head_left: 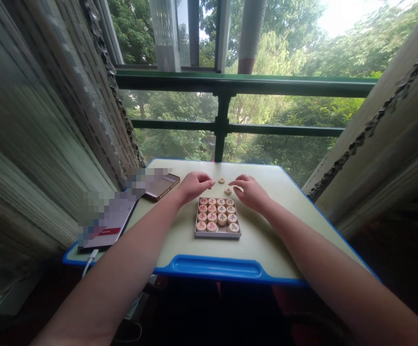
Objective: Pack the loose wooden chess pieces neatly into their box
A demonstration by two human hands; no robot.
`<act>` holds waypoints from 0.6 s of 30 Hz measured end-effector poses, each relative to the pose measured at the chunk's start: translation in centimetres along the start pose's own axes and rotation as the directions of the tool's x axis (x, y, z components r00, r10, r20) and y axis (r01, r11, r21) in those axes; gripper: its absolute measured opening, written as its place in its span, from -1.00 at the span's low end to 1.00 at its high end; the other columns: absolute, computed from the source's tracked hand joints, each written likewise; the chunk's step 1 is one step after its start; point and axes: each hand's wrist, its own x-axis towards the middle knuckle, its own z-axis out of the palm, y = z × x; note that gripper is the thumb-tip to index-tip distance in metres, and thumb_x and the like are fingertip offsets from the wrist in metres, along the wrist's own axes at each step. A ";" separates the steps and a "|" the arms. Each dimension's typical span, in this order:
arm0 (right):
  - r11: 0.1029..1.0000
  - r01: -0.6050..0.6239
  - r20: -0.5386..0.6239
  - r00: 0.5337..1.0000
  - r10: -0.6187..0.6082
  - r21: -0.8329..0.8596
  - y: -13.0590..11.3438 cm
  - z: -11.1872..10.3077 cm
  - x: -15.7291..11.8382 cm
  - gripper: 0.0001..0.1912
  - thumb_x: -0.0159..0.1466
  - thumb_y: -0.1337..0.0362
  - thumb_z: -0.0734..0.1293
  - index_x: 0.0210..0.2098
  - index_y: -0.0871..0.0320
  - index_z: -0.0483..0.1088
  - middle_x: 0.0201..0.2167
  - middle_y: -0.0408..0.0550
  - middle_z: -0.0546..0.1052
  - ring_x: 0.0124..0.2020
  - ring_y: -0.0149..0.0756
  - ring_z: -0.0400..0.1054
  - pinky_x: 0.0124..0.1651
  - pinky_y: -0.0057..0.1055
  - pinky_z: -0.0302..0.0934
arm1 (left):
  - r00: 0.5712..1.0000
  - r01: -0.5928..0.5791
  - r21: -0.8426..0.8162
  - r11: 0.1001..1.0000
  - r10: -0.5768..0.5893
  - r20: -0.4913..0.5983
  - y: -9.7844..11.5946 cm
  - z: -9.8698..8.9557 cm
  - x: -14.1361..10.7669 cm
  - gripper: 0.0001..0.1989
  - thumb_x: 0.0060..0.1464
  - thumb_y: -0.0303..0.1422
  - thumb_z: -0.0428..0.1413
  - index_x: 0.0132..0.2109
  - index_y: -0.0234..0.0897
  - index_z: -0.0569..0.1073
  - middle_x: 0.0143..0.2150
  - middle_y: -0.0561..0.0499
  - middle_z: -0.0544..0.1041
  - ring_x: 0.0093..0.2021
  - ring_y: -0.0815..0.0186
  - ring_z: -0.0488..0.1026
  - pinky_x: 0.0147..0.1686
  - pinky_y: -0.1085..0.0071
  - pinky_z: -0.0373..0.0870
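Observation:
Two loose round xiangqi pieces lie on the table beyond a shallow box: a farther piece (221, 180) and a nearer piece (227, 191). My left hand (195, 186) hovers left of them, thumb and forefinger slightly apart and nothing visible between them. From the right, my right hand (249, 193) reaches beside the nearer piece, its fingers parted and its thumb separate. Between my forearms sits the open box (217, 235), filled with rows of pieces, red-marked on the left and dark-marked on the right. Its front row has a gap right of the middle.
A box lid (163, 188) lies at the table's left, beside a tablet (117, 223) with a white cable (90, 259). The pale table (277, 250) has a blue edge and a front groove. Curtains flank it; a green railing (266, 85) stands behind.

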 end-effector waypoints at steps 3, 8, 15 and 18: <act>1.000 0.015 0.079 0.997 -0.016 0.019 0.4 0.3 0.0 -0.70 0.22 0.26 0.15 -0.18 0.09 0.47 -0.14 -0.01 0.40 -0.15 -0.26 0.22 0.00 -0.34 0.07 | 1.000 0.009 0.048 0.999 -0.009 -0.013 -0.8 0.3 0.1 -0.77 -0.17 -0.24 0.09 -0.43 -0.34 0.49 -0.48 0.00 0.50 -0.42 0.34 0.39 -0.35 0.42 0.28; 0.999 -0.016 0.043 0.999 0.014 0.049 0.5 0.4 0.0 -0.71 0.19 0.14 0.20 -0.25 0.14 0.46 -0.16 0.01 0.42 -0.14 -0.26 0.22 -0.04 -0.36 0.09 | 1.000 0.007 0.080 0.997 -0.005 -0.027 -1.4 0.8 0.2 -0.77 -0.16 -0.26 0.07 -0.42 -0.34 0.49 -0.47 -0.01 0.51 -0.42 0.34 0.39 -0.36 0.43 0.28; 0.998 -0.037 0.074 0.997 0.033 0.046 0.4 0.5 0.2 -0.76 0.16 0.14 0.24 -0.31 0.12 0.47 -0.28 -0.05 0.49 -0.26 -0.29 0.28 -0.23 -0.42 0.13 | 1.000 0.002 0.147 0.989 -0.006 0.022 -0.9 1.3 0.1 -0.76 -0.15 -0.28 0.06 -0.41 -0.36 0.50 -0.46 -0.02 0.51 -0.43 0.34 0.38 -0.42 0.44 0.27; 0.998 -0.056 0.057 0.997 0.054 0.040 0.4 0.6 0.3 -0.78 0.14 0.13 0.26 -0.34 0.09 0.47 -0.29 -0.05 0.50 -0.28 -0.29 0.29 -0.27 -0.43 0.13 | 0.999 -0.008 0.204 0.979 -0.001 0.042 -0.8 1.4 0.1 -0.76 -0.14 -0.28 0.06 -0.40 -0.36 0.51 -0.45 -0.02 0.52 -0.43 0.34 0.38 -0.41 0.44 0.27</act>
